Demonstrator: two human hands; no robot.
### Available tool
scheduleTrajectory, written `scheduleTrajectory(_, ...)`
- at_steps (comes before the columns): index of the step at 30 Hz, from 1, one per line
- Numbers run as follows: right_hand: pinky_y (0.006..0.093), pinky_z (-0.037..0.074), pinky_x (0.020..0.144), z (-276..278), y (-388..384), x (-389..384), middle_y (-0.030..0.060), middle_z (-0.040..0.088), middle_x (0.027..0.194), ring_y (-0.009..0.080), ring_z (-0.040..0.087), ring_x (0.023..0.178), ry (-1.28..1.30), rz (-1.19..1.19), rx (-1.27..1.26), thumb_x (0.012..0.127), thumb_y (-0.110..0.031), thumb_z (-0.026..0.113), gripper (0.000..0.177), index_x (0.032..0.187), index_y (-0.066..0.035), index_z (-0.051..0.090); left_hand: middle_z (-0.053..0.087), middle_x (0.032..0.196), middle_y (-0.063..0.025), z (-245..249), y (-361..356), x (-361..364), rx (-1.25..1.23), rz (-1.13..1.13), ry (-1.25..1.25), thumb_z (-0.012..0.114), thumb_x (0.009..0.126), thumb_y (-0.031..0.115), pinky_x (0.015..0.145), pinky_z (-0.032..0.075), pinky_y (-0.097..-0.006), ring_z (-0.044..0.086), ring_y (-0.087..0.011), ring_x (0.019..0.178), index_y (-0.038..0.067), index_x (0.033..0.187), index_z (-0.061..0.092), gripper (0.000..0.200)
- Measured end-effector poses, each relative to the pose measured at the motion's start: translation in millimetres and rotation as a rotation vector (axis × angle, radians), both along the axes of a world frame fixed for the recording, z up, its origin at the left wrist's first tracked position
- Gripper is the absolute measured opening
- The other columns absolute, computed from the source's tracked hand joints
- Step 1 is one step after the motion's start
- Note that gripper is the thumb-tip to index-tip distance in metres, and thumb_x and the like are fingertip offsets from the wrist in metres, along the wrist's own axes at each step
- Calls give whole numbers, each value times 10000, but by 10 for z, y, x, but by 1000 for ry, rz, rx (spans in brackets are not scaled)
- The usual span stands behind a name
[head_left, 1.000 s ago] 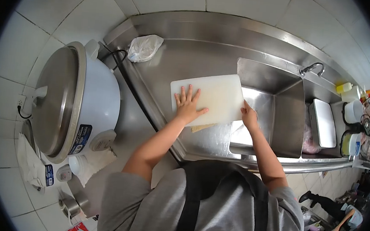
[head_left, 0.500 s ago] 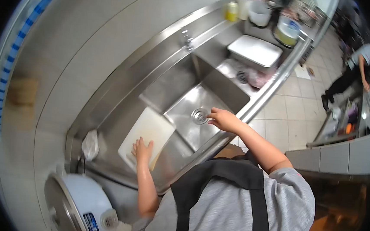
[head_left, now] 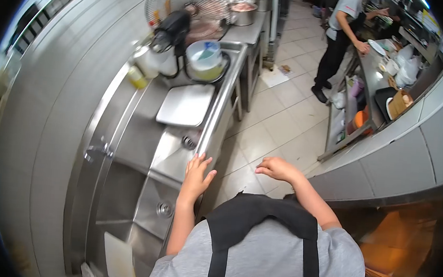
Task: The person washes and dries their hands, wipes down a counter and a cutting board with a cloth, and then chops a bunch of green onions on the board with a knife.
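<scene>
My left hand [head_left: 196,178] is open, fingers spread, at the front rim of the steel sink [head_left: 224,107], with nothing held. My right hand [head_left: 280,170] hovers over the tiled floor, fingers loosely bent and nothing in them. A white cutting board [head_left: 120,259] lies at the sink's near end, lower left. Between it and my left hand is a basin with a round drain [head_left: 164,209]. Farther along, a white rectangular tray [head_left: 186,104] rests over the second basin, beside another drain [head_left: 189,142].
A faucet [head_left: 99,149] stands along the wall side. At the sink's far end are a yellow bottle [head_left: 137,77], a clear bucket [head_left: 205,59] and a black fan [head_left: 172,30]. A person [head_left: 338,38] stands by a counter [head_left: 374,80] across the tiled aisle [head_left: 281,104].
My view has swung right, toward the aisle. My left hand has come off the cutting board and is now at the sink's front rim. My right hand has moved from over the basin to above the floor.
</scene>
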State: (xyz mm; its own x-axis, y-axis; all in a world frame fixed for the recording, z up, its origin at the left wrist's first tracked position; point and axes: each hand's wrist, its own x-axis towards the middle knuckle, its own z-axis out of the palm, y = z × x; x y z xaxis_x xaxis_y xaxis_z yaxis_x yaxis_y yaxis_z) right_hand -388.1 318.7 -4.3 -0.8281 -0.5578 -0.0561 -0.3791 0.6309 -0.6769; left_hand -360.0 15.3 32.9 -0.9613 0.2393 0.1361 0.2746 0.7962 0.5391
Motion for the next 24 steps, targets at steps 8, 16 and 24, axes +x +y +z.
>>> scheduleTrajectory(8, 322, 488, 722, -530, 872, -2048, 104, 630, 916, 204, 615, 768, -536, -142, -415, 889, -313, 531, 351, 1075, -23, 600, 550, 1148, -167, 161, 1082, -1932, 131, -408, -284, 579, 849, 254, 920, 403, -344, 519, -300, 1078, -1, 1174, 517, 418)
scheduleTrajectory(16, 403, 486, 747, -4091, 3215, -1798, 208, 632, 867, 336, 613, 867, -536, 357, 846, 729, -222, 573, 219, 821, -53, 677, 550, 1196, -138, 67, 2541, -4270, 397, -727, -716, 564, 870, 330, 928, 400, -325, 527, -245, 1098, 35, 1227, 497, 468)
scheduleTrajectory(24, 423, 492, 530, -3894, 3988, -1245, 148, 639, 700, 267, 621, 555, -1195, -554, 403, 774, -179, 537, 230, 803, 14, 658, 576, 1150, -141, -723, 4426, -6356, 239, -1024, -882, 531, 898, 293, 904, 413, -302, 543, -202, 1061, 5, 1241, 471, 451)
